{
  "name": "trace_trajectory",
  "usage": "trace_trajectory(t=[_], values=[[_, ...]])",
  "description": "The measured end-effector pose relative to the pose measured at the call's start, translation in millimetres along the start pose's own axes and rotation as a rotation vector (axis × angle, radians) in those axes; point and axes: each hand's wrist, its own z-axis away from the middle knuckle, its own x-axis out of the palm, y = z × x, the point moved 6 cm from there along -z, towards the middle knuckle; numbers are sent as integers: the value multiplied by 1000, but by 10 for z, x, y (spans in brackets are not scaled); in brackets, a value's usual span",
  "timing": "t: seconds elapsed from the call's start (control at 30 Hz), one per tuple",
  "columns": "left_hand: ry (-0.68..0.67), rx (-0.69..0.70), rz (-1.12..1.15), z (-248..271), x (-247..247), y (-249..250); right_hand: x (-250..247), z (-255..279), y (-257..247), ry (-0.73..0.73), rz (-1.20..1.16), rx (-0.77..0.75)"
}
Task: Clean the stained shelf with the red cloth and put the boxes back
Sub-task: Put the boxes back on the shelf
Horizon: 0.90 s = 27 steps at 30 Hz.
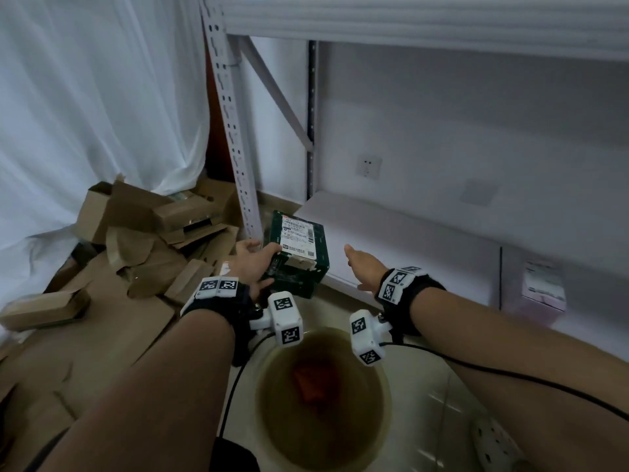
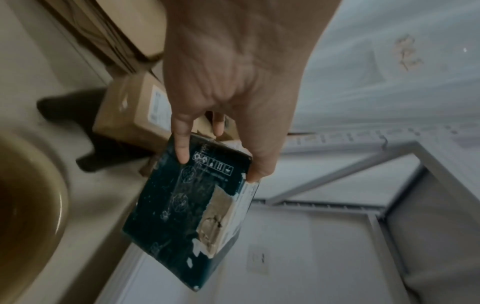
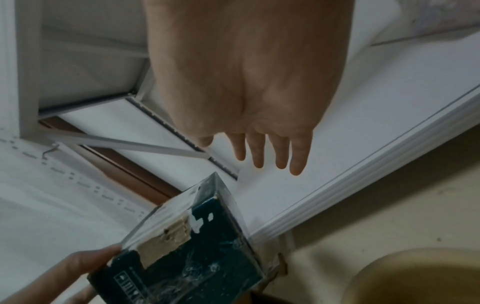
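Observation:
My left hand [image 1: 257,264] grips a dark green box [image 1: 299,255] with a white shipping label, held in the air at the left end of the low white shelf [image 1: 408,240]. In the left wrist view the hand [image 2: 221,131] holds the box [image 2: 187,207] by its end, thumb on one side and fingers on the other. My right hand [image 1: 360,264] is open with straight fingers, palm down above the shelf, just right of the box; the right wrist view shows this hand [image 3: 262,144] over the shelf [image 3: 363,148]. The red cloth [image 1: 311,383] lies sunk in a basin [image 1: 371,437] of murky water.
A heap of brown cardboard boxes [image 1: 153,240] covers the floor to the left. The perforated white upright [image 1: 235,131] of the rack stands beside the green box. A pale pink box [image 1: 544,287] sits on the shelf to the right. An upper shelf [image 1: 425,25] overhangs.

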Motion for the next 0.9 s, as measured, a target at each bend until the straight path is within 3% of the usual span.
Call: trace_trajectory(t=[0.53,0.9], values=[[-396,-98,-21,470,2674,128,-2312,430,1557,418,-8,260],[-525,-127,-102,363,3906,-246,-3102,232,2339,491,-136,373]])
